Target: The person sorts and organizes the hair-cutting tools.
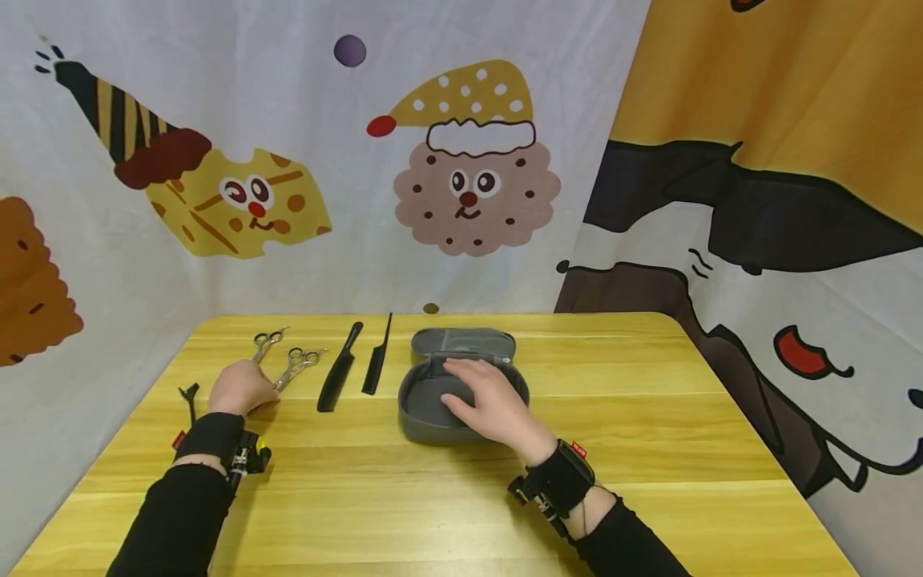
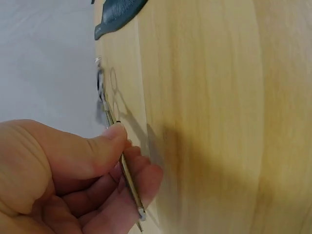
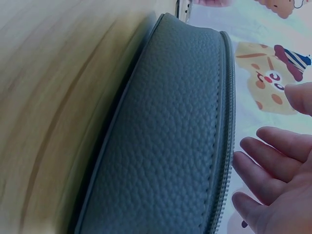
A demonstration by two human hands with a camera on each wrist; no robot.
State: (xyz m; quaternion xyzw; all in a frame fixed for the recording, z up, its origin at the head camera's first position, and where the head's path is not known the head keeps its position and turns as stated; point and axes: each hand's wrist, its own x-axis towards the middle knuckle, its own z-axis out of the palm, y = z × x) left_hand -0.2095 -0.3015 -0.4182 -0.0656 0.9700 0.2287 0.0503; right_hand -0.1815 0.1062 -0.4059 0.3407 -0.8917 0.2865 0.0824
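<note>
My left hand [image 1: 243,387] pinches a pair of hairdressing scissors [image 2: 125,168] between thumb and fingers, their finger rings pointing away from me. A second pair of scissors [image 1: 268,340] lies just beyond this hand, its blades partly hidden by it. My right hand [image 1: 493,401] is over the open grey zippered case [image 1: 433,433], fingers extended and loosely spread, holding nothing. Its fingers show beside the zipped rim of the case [image 3: 161,126] in the right wrist view. The lid [image 1: 461,342] is folded back on the far side.
Between the scissors and the case lie a wide black comb [image 1: 337,381] and a black tail comb [image 1: 376,365]. A slim dark tool with a forked end [image 1: 191,394] lies left of my left wrist. The wooden table [image 1: 404,513] ends at a printed cloth backdrop [image 1: 360,272].
</note>
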